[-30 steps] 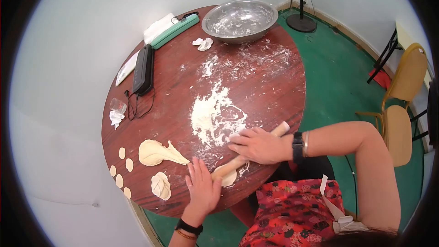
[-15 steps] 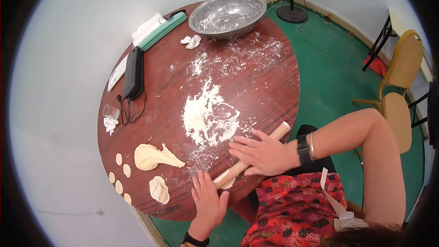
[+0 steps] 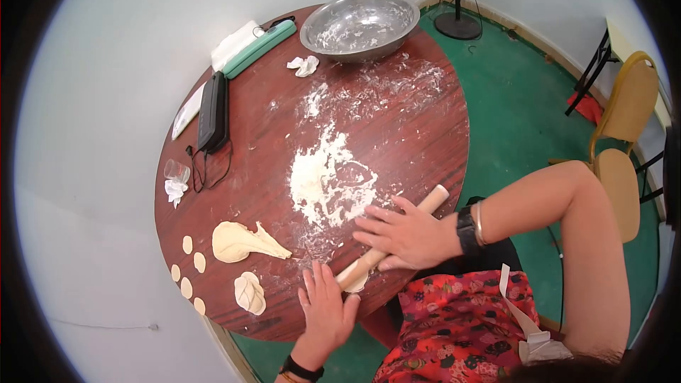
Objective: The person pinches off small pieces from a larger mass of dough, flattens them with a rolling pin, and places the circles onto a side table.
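A wooden rolling pin (image 3: pixel 432 200) lies slantwise near the front edge of the round table, over a small piece of dough (image 3: pixel 358 283). My right hand (image 3: pixel 411 236) rests flat on the pin's middle, fingers stretched out. My left hand (image 3: pixel 326 306) is at the pin's lower left end, with its fingers extended and the thumb apart. To the left lie a large lump of dough (image 3: pixel 233 242) with a drawn-out tail and a folded pile of dough (image 3: pixel 249 293). Several small flat dough rounds (image 3: pixel 199 262) sit near the table's left edge.
White flour (image 3: pixel 312 174) is spread across the middle of the red-brown table (image 3: pixel 248 120). A metal bowl (image 3: pixel 362 25) stands at the back. Black (image 3: pixel 212 113) and green (image 3: pixel 259 48) devices, a clear cup (image 3: pixel 176 169) and crumpled tissue (image 3: pixel 175 191) are at the left. A chair (image 3: pixel 628 103) stands right.
The view has shifted slightly. The rolling pin has moved back a little from the near edge, showing more of the dough beneath it. Both hands remain at the pin.
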Demonstrator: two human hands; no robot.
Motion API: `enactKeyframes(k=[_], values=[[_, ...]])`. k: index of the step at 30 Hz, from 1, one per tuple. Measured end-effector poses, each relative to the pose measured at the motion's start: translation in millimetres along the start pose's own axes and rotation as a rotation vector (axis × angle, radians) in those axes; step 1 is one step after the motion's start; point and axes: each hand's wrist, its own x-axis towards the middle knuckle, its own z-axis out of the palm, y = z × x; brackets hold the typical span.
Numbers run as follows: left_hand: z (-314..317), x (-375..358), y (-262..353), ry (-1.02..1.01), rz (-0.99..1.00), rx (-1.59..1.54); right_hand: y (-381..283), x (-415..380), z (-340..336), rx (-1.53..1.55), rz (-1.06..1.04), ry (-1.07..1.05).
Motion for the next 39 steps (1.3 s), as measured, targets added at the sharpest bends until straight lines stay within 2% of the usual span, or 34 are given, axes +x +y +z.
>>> enactKeyframes(k=[4,10,11,14,15,18,21,24,28,31,35,39], values=[[6,-7,3,0.012,0.011,-0.007,-1,-9,11,0.012,-0.023,0.036],[-12,45,-24,0.113,-0.082,0.057,27,48,13,-0.022,0.109,0.014],[-16,50,-25,0.114,-0.134,-0.021,33,53,22,-0.050,0.116,0.097],[-18,52,-27,0.149,-0.232,-0.191,42,68,21,0.050,0.181,0.141],[-19,49,-26,0.237,-0.214,-0.184,42,67,20,0.049,0.150,0.245],[-15,24,-20,0.461,-0.133,-0.190,48,52,-2,0.305,-0.059,0.165],[-11,11,-4,0.705,0.045,-0.276,60,47,3,0.342,-0.088,-0.126],[-2,2,7,0.619,0.014,-0.377,62,50,5,0.314,-0.111,-0.138],[11,7,10,0.529,0.158,-0.372,71,54,-15,0.554,0.057,-0.126],[10,14,1,0.454,0.126,-0.382,85,53,-33,0.699,0.168,-0.109],[5,32,-8,0.438,0.125,-0.321,104,38,-37,0.508,0.196,-0.002],[6,50,-20,0.413,0.100,-0.270,111,14,-30,0.311,0.261,-0.018]])
